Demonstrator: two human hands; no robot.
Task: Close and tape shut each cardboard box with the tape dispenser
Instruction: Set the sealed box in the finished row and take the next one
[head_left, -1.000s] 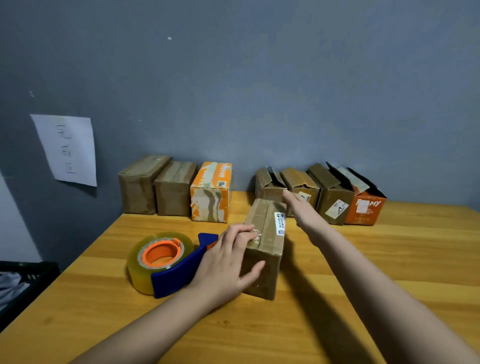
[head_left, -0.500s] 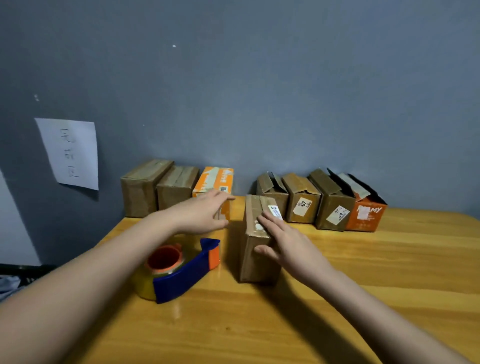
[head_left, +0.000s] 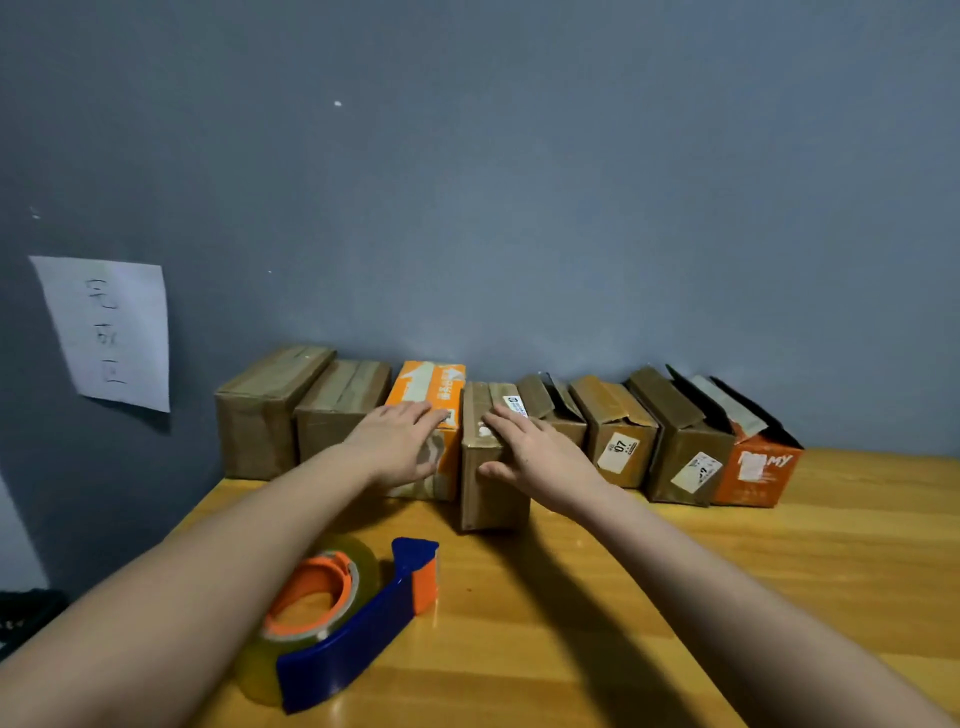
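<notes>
Resting right hand with fingers straight and spread atop brown box; laying left hand flat, fingers together, on neighbouring orange box

The tape dispenser has a dark blue frame, an orange hub and a yellowish clear roll. Most boxes are plain brown; one box is orange with pale arrow markings, and the rightmost box is orange with white lettering. The table is honey-yellow wood, the wall grey-blue, with a white paper sheet.
</notes>
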